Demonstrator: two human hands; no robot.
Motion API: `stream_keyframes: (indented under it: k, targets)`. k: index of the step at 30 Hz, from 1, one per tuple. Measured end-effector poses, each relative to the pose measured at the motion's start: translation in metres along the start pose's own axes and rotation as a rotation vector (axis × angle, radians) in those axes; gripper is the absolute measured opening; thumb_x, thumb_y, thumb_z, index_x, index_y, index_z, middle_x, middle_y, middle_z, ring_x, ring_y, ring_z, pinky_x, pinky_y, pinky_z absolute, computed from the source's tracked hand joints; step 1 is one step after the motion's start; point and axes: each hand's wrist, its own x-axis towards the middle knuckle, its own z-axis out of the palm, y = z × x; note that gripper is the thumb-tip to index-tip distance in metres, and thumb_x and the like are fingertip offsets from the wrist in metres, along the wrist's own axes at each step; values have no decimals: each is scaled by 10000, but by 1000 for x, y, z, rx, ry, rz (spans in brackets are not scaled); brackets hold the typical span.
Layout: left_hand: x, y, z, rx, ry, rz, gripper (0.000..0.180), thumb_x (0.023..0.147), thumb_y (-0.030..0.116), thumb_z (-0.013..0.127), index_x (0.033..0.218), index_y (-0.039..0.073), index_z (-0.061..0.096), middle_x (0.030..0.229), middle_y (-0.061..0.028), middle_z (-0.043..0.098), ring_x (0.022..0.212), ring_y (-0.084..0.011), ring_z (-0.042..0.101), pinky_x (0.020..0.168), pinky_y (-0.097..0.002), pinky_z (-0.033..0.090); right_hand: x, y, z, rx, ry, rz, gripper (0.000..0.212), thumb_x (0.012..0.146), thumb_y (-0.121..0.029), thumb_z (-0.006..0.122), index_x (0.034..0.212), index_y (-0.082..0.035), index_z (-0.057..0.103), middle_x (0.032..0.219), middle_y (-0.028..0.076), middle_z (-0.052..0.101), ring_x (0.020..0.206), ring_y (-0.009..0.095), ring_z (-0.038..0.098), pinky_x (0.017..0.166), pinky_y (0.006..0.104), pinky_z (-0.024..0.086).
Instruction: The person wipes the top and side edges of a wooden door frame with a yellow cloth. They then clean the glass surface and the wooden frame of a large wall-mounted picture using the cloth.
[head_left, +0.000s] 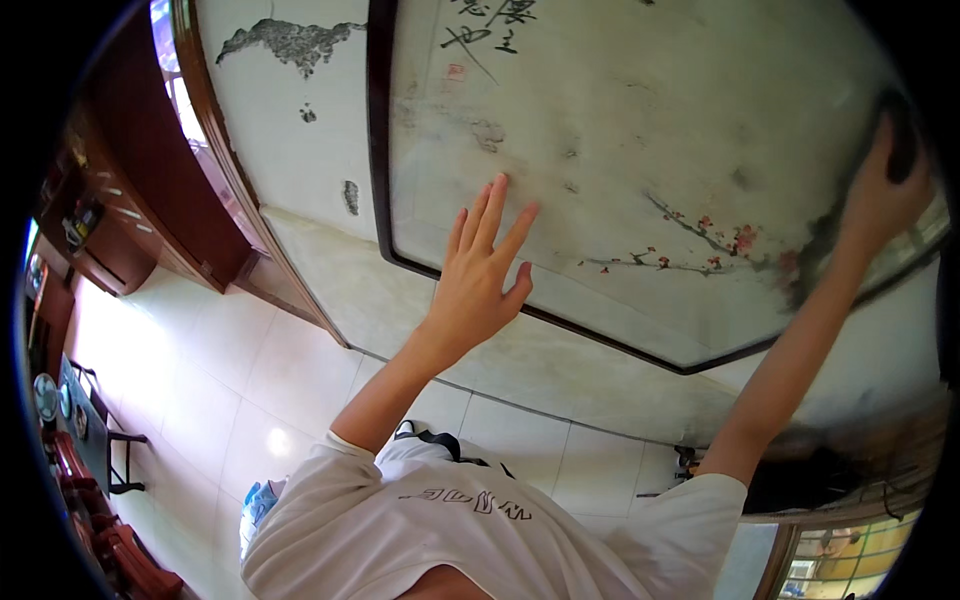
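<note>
A large framed painting (640, 130) of plum blossom branches with brush writing hangs on the wall, inside a thin dark frame (379, 130). My left hand (480, 265) is raised at its lower left, fingers stretched and spread, holding nothing; the fingertips lie over the picture surface, though whether they touch is unclear. Far to the right, my right hand (880, 205) reaches up with its fingers wrapped round a dark rounded object (903, 140) against the picture. That object is blurred near the view's edge, so its kind does not show.
Peeling plaster patches (290, 42) mark the wall left of the frame. A wooden doorway (235, 150) stands beyond. Pale tiles (260, 350) cover the floor. A dark low table (92, 430) and reddish wooden chairs (135, 560) are at left; dark items (800, 480) lie below my right arm.
</note>
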Motion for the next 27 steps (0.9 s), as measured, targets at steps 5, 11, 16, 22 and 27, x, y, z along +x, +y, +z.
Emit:
stream_keyframes:
  k: [5, 11, 16, 22, 27]
  targets:
    - [3, 9, 6, 8, 49, -41, 677, 799, 102, 607, 1433, 106, 368, 1520, -309, 104, 1390, -490, 176, 1093, -570, 226, -37, -92, -12, 44, -160, -6, 313, 842, -343, 716, 1138, -250, 674, 1007, 100, 625, 908, 264, 587, 762, 363, 494]
    - [6, 8, 24, 136, 62, -27, 727, 792, 103, 607, 1460, 111, 320, 1507, -347, 80, 1384, -518, 161, 1085, -567, 247, -45, -111, -21, 234, -226, 50, 356, 831, -245, 737, 1176, -217, 655, 1061, 122, 610, 983, 269, 606, 845, 352, 490]
    - [6, 2, 23, 167, 63, -12, 727, 787, 86, 606, 1462, 121, 339, 1511, -337, 104, 1384, -515, 170, 1088, -551, 255, -41, -116, -14, 354, -112, 107, 327, 838, -14, 662, 1159, -39, 605, 1092, 172, 582, 989, 307, 592, 861, 369, 476]
    - [7, 2, 23, 187, 63, 9, 709, 787, 52, 599, 1453, 128, 367, 1513, -332, 112, 1388, -503, 176, 1097, -522, 256, -41, -84, -29, 294, -108, 127, 345, 832, 6, 674, 1165, -42, 594, 1079, 149, 567, 978, 296, 590, 852, 342, 473]
    - [8, 3, 25, 161, 59, 9, 704, 792, 30, 597, 1452, 129, 374, 1523, -316, 100, 1397, -493, 155, 1106, -503, 244, -50, -57, -44, 83, -133, 136, 317, 873, -79, 638, 1182, -29, 583, 1133, 182, 577, 1002, 315, 598, 846, 378, 489]
